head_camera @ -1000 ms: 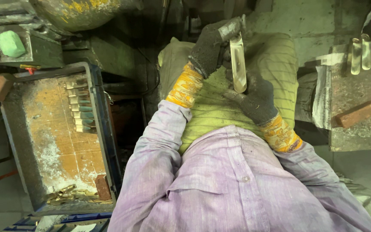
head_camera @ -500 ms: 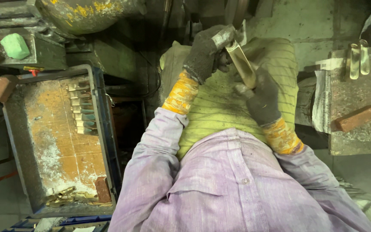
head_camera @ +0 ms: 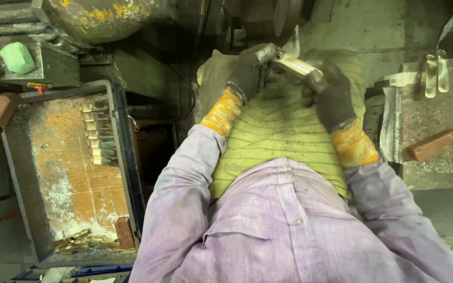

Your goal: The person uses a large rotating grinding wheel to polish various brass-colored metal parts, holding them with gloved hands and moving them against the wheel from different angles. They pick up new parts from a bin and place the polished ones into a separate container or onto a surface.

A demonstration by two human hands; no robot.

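In the upper middle of the frame both gloved hands hold a pale metal bar [head_camera: 293,65] over a yellow-green striped cloth [head_camera: 273,126] spread on the lap. The bar's long axis runs from upper left to lower right, slightly tilted, with its left end higher. The left hand [head_camera: 248,71] has its fingers curled shut around the bar's upper left end, where a rounded grey tip shows just past the glove. The right hand [head_camera: 329,97] pinches the lower right end, fingers closed over it, so the middle stretch of the bar lies bare between the two gloves. Both gloves are dark with orange-yellow cuffs, and lilac shirt sleeves run down to the lower frame. Just above the bar, at the top edge, stands a dark wheel [head_camera: 284,13] of a machine; whether the bar touches it cannot be told. At the left lies a blue crate [head_camera: 132,173] with a row of similar metal pieces [head_camera: 96,133] in its upper part and brass bits [head_camera: 74,241] at its lower end. A green block [head_camera: 18,57] sits upper left. On the bench [head_camera: 441,110] at the right lie two shiny bars [head_camera: 436,73] and a brick [head_camera: 435,145].
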